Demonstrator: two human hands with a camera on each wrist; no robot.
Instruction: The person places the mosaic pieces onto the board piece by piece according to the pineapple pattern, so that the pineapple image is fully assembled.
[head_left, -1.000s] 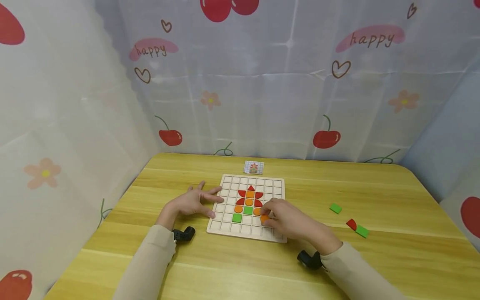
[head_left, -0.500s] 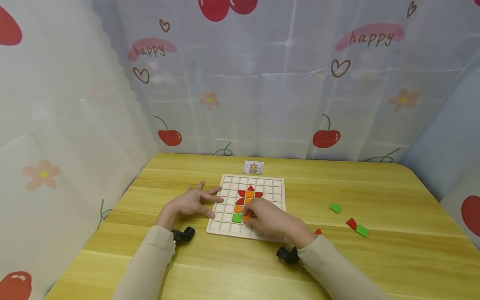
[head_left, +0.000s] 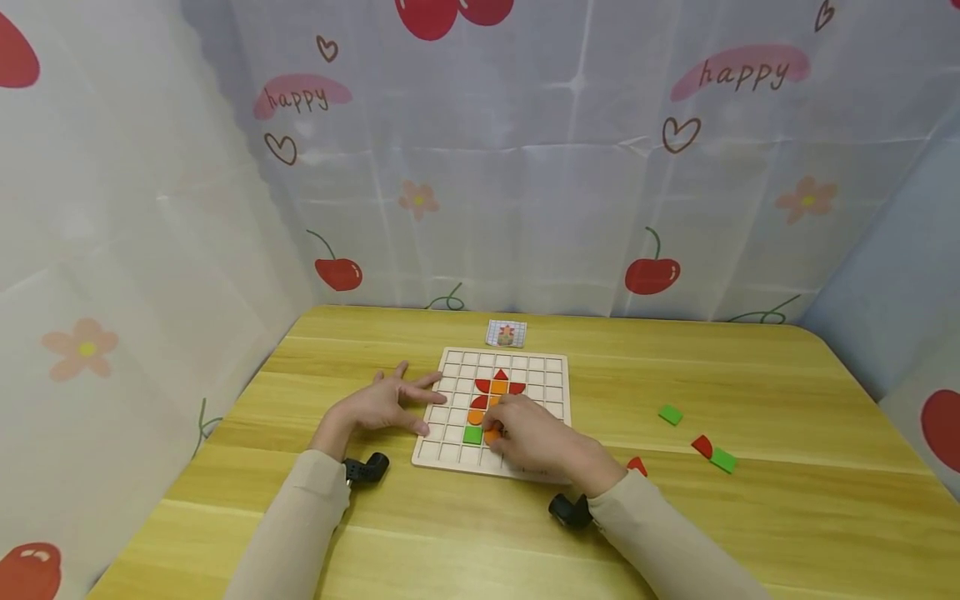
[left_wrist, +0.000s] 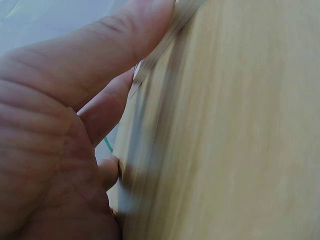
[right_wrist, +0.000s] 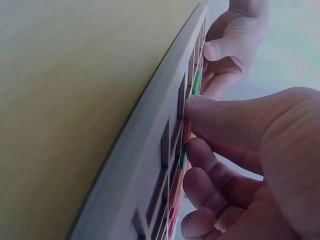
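A pale wooden grid board [head_left: 435,451] lies on the table with red, orange and green tiles in its middle cells. My right hand [head_left: 538,439] is over the board and pinches an orange round tile [head_left: 491,437] between thumb and finger. That tile is in the cell just right of a green square tile [head_left: 472,435]; the right wrist view shows its edge by the thumb. The hand covers several tiles behind it. With fingers spread, my left hand [head_left: 381,407] rests at the board's left edge, its thumb and fingertips touching the rim.
A small picture card [head_left: 506,334] lies behind the board. Loose on the right are a green square tile [head_left: 671,415], a red quarter-round tile [head_left: 702,447] touching another green square [head_left: 723,460], and a red tile [head_left: 637,466] by the right sleeve. A printed curtain [head_left: 525,192] stands behind.
My right hand has moved left across the board with the orange round tile, to the cell beside the green square. A red tile by the right sleeve has come into view. The left hand stays put.
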